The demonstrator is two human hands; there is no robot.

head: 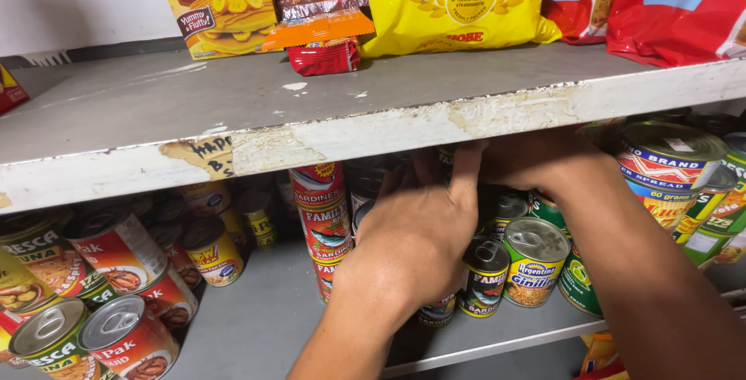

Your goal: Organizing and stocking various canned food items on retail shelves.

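My left hand [416, 232] reaches into the lower shelf, its back toward me and one finger raised along the upper shelf's front edge [350, 135]. Its other fingers curl in among dark cans at the back, and what they touch is hidden. A stack of red sardine cans [325, 224] stands just left of it. My right hand [536, 158] goes in deeper under the shelf edge, above a small dark sardine can [483, 275] and a green-labelled can [535, 262]. Its fingers are mostly hidden.
The lower shelf board [256, 318] holds more cans lying at the left [116, 263] and stacked at the right [668, 166]. On the upper shelf stand a pancake mix box [221, 7], a red packet [325, 57], a yellow bag [454, 3] and red bags [676, 7].
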